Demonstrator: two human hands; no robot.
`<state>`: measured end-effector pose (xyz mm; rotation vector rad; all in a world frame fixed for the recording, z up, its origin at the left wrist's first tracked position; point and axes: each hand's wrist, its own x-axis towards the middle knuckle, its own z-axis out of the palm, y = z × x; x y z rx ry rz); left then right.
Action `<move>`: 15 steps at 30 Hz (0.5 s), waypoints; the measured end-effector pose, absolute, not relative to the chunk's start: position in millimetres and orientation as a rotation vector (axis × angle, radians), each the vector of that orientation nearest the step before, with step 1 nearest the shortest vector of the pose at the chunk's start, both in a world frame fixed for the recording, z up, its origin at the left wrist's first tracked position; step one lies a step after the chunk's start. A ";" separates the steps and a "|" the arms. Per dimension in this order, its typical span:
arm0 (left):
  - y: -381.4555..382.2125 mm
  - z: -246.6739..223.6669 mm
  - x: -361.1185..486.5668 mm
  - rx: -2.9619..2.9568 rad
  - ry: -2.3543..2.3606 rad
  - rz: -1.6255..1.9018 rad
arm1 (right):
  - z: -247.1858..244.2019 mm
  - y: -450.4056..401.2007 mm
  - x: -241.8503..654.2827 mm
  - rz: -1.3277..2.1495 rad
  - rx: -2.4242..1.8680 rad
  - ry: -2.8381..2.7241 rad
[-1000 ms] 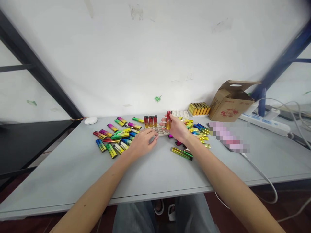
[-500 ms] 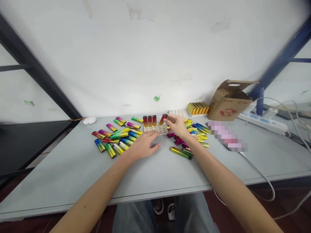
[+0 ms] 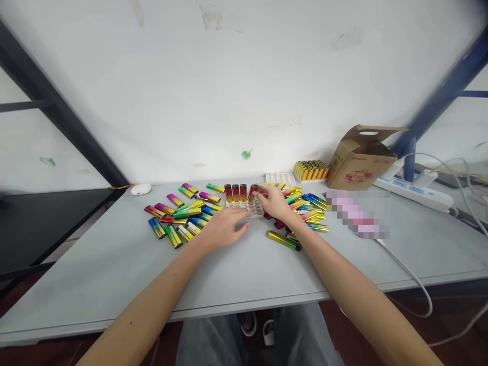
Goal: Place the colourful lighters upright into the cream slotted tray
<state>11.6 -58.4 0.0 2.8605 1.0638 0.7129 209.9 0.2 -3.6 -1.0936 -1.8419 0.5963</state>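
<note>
A white tray with rows of holes (image 3: 256, 207) sits in the middle of the table. Three red-and-gold shiny tubes (image 3: 236, 192) with dark tops stand upright along its back row. My right hand (image 3: 274, 200) pinches a fourth tube of the same look, a red-and-gold tube (image 3: 252, 192), slightly tilted at the right end of that row; whether its base is in a hole I cannot tell. Fingers stretched, my left hand (image 3: 224, 227) lies at the tray's front left edge, holding nothing. Its fingers cover part of the tray.
Loose coloured tubes (image 3: 173, 236) lie left of the tray, and more tubes (image 3: 284, 240) lie right. Behind stand another white tray (image 3: 280, 178), a tray of yellow tubes (image 3: 311, 171) and a cardboard box (image 3: 358, 165). A power strip (image 3: 415, 193) and cables are at right.
My right hand has moved slightly left and down with the red-and-gold tube, which is now closer to the standing three and more upright. My left hand has barely moved.
</note>
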 end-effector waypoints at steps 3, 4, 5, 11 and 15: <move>-58.5 -0.5 11.4 2.856 1.034 0.735 | -5.0 0.8 209.5 0.523 -1.110 -1.867; -58.5 -0.6 11.4 2.852 1.026 0.745 | -5.6 1.2 208.9 0.514 -1.110 -1.869; -58.6 -0.7 11.4 2.847 1.020 0.753 | -6.4 1.6 208.1 0.506 -1.111 -1.875; -59.7 -2.2 13.3 2.838 0.989 0.730 | -16.3 3.0 199.2 0.335 -1.256 -2.013; -60.5 -2.8 14.7 2.827 0.992 0.734 | -18.8 1.5 197.0 0.248 -1.273 -2.124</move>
